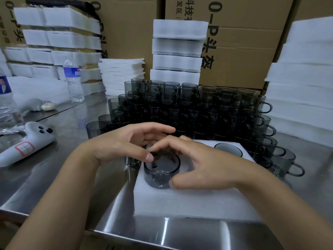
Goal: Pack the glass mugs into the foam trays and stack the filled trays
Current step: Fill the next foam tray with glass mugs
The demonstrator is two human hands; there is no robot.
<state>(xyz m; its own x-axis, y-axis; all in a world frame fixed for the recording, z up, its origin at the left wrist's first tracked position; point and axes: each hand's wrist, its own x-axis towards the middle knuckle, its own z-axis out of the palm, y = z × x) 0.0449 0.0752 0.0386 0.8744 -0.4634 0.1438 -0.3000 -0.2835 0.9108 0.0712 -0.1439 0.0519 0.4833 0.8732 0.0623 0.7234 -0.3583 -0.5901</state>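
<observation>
Holds a round smoky grey glass mug (161,173) in a white foam tray (189,201) with curled right hand (203,165) fingers (left hand (122,141) fingers loose, thumb on rim).

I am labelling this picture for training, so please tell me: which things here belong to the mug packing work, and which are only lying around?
Belong to the job:
foam tray
mug in its near hole, with the left hand and right hand on it
pile of loose mugs
stacked trays behind

Only lying about:
water bottle
white controller
cardboard boxes
</observation>
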